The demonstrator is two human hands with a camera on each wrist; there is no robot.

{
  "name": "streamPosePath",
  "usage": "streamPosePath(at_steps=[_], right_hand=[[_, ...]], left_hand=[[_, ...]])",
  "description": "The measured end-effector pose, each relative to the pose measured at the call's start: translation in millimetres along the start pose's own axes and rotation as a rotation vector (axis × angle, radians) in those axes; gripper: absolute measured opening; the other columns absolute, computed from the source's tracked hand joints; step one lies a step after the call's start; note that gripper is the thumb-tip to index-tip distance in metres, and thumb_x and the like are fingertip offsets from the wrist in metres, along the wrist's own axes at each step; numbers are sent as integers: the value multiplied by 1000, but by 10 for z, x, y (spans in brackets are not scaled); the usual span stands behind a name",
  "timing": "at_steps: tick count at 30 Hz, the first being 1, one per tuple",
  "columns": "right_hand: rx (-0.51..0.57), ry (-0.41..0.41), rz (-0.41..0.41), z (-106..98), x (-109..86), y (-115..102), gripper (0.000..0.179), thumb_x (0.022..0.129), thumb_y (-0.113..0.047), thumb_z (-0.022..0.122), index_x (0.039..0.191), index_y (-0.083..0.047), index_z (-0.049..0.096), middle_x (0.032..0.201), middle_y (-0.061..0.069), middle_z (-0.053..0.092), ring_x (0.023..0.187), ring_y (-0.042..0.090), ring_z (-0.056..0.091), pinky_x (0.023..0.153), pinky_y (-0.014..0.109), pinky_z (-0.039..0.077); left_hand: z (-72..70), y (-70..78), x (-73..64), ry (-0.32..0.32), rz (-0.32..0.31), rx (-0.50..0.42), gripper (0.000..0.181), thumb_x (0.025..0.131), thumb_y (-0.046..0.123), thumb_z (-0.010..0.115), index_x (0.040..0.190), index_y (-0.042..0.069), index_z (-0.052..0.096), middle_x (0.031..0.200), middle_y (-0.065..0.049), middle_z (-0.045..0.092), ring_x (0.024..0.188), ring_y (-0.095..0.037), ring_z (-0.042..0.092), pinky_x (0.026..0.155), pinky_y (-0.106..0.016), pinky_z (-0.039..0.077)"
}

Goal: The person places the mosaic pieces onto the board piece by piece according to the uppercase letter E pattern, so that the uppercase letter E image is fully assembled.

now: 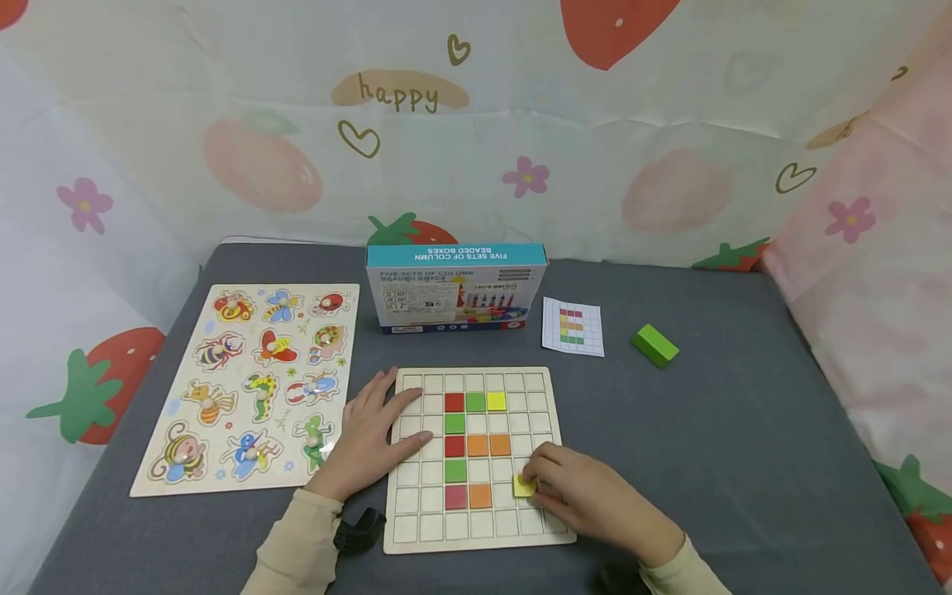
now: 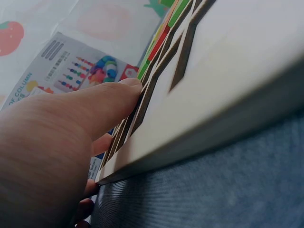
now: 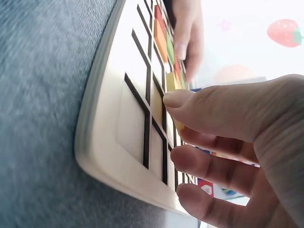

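Note:
A pale wooden grid board (image 1: 431,526) lies on the table, with red, green, yellow and orange square tiles set in some of its cells. My right hand (image 1: 595,500) pinches a yellow tile (image 1: 524,486) between thumb and fingers, close over the lower right part of the grid. In the right wrist view the yellow tile (image 3: 171,83) is partly hidden behind the thumb (image 3: 190,100). My left hand (image 1: 366,446) rests on the board's left edge, fingers spread and fairly straight. The thumb (image 2: 109,102) lies on the rim in the left wrist view.
A puzzle board with cartoon insects (image 1: 211,413) lies left of the grid. Behind the grid stands a cardboard box (image 1: 416,302). A pattern card (image 1: 587,339) and a green block (image 1: 655,345) lie at the back right. A patterned cloth (image 1: 476,157) hangs behind the table.

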State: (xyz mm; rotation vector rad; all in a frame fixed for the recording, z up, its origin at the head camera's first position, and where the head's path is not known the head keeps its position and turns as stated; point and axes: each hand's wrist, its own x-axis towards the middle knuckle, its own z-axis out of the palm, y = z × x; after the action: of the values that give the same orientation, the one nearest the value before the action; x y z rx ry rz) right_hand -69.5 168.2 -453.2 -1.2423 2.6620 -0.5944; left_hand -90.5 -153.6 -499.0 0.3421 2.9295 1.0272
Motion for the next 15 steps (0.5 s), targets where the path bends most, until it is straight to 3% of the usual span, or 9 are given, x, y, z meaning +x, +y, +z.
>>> streamPosePath(at_steps=[7,15], right_hand=[[14,23,-70,38,47,-34,19,86,-18,72,102,-19,62,99,-11,57,83,1,54,74,19,50],[4,3,-74,81,94,-95,17,87,-20,72,101,-18,63,100,-10,58,86,2,54,77,18,51]], left_hand=[[2,-11,17,5,6,10,67,84,52,66,141,20,48,158,-13,20,146,-35,9,111,-59,11],[11,-14,9,2,12,-1,67,84,52,66,141,21,48,158,-13,19,146,-35,9,111,-59,11]])
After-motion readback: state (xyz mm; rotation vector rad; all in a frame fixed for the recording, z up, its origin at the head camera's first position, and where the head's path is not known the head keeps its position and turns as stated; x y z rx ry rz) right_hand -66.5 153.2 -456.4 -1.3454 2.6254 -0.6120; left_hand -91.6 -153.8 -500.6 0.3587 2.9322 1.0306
